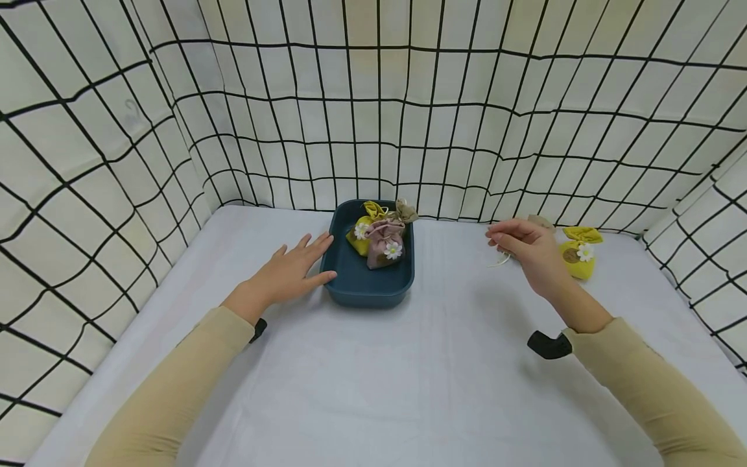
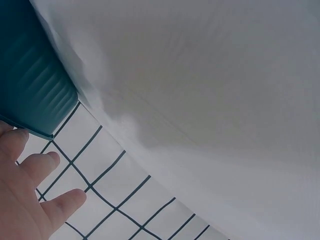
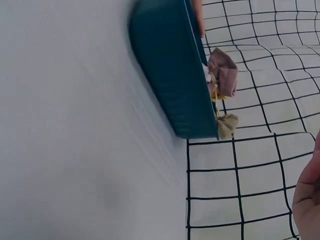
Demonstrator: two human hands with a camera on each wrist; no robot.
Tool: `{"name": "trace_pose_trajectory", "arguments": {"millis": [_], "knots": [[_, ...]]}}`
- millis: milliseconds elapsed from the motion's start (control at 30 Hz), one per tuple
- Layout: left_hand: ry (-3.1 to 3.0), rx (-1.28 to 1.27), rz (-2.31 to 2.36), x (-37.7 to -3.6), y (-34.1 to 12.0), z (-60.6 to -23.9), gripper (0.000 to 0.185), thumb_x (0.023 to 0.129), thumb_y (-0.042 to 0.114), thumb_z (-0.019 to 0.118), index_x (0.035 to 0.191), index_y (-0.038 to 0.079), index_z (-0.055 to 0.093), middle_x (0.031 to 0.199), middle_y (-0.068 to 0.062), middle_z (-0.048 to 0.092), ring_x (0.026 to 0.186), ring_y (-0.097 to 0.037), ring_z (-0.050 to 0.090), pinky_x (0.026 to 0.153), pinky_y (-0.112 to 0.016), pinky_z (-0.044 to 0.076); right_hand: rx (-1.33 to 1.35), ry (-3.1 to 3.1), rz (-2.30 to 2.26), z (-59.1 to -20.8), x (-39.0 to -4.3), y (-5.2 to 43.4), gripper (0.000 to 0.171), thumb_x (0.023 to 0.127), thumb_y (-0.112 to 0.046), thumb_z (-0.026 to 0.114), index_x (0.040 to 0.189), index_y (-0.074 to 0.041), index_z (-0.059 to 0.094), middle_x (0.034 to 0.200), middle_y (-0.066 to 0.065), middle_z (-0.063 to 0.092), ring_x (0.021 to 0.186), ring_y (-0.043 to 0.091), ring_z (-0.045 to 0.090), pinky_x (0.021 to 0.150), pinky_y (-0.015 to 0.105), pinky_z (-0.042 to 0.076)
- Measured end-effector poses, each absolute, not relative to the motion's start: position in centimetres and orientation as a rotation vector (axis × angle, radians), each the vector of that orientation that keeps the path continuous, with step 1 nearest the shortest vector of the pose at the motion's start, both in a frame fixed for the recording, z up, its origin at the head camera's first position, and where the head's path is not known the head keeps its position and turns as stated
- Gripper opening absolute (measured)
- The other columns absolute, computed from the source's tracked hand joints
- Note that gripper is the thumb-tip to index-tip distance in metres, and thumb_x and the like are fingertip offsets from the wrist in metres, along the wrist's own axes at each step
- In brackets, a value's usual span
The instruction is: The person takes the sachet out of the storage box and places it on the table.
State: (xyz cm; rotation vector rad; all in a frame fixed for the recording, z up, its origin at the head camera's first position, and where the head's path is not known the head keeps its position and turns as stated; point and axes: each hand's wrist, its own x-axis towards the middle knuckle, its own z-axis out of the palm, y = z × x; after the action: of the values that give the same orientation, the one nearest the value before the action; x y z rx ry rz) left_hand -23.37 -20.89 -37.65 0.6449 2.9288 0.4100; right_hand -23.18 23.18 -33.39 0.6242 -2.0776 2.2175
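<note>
Left hand (image 1: 294,269): grip apart, fingers straight and spread, fingertips at the left rim of a dark blue tub (image 1: 366,299), thumb reaching over that rim. Tub stood on the white-covered bench (image 1: 373,383), near the gridded wall (image 1: 379,100). Inside, toward its far side: a yellow pouch (image 1: 357,244) and a mauve pouch (image 1: 381,245), each with a white flower; a beige pouch (image 1: 406,211) sat at the far right corner, its gathered top past the rim. Right hand (image 1: 533,253): well right of the tub, fingers bent, thumb close to them; could not tell whether the grip was clamped on the thin pale cord (image 1: 500,262) showing below. Just beyond: a partly hidden beige item (image 1: 541,222). Beside the hand, on the bench: a second flowered yellow pouch (image 1: 578,267).
</note>
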Motion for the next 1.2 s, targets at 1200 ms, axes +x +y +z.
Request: {"name": "trace_pose_trajectory", "arguments": {"millis": [1200], "knots": [[2.951,0.667,0.410,-23.1,-20.7,-37.6,0.083,0.104,0.057,0.050,0.166,0.011,0.018,0.170,-0.010,0.016,0.154,-0.043,0.014,0.115,-0.073,0.011,0.811,-2.677,1.486,-35.3,-26.7,16.0,0.025,0.101,-0.009,0.066,0.125,-0.002,0.070,0.119,0.013,0.072,0.107,0.025,0.068,0.088,0.034,0.057]]}}
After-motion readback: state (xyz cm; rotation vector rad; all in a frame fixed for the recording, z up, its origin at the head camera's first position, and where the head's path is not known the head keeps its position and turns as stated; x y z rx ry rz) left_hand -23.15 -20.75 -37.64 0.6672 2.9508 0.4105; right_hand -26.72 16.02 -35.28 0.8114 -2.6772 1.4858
